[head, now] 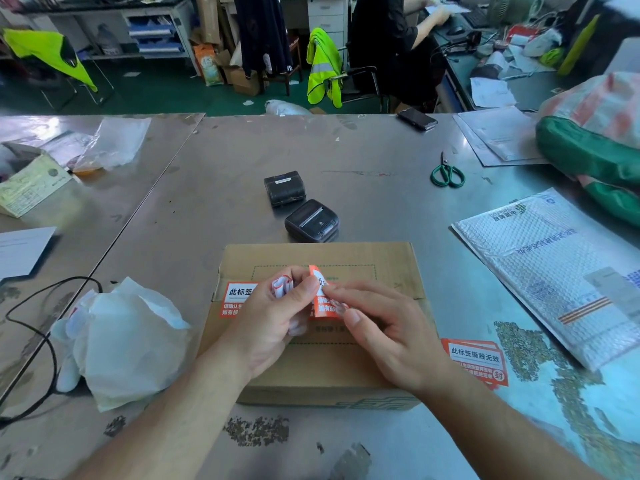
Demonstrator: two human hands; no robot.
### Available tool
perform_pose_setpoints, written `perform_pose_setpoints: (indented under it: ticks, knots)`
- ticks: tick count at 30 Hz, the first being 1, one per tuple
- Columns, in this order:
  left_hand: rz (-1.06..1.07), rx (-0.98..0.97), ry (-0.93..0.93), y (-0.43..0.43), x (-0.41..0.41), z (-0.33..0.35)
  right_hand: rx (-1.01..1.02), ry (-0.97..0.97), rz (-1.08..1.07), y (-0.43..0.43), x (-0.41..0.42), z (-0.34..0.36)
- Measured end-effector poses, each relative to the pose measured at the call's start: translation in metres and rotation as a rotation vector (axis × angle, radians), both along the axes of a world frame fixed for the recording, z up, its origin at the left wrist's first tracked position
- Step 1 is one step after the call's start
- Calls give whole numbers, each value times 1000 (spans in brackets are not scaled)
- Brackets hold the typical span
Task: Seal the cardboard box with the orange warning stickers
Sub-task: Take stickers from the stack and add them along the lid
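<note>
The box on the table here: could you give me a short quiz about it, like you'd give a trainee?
1. True or false: one orange sticker is already stuck on the box.
2. What are both hands holding above the box?
A. scissors
B. an orange sticker
C. a phone
3. Fill in: spare stickers lie on the table to the box's ____ side.

Key
1. True; it sits over the left end of the flap seam.
2. B; the left hand and right hand pinch a sticker. The scissors and phone lie untouched further back.
3. Right.
</note>
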State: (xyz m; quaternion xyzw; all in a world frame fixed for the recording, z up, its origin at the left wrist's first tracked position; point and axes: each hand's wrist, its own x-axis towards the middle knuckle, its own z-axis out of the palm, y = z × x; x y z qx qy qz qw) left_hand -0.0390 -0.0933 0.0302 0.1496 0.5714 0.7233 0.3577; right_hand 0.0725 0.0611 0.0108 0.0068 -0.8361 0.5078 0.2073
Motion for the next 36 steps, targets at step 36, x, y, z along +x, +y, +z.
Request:
perform_pose_setpoints:
  ticks: [36]
  knots:
    - [-128, 68, -31, -4, -2, -5, -34, 41, 55, 2, 1, -3]
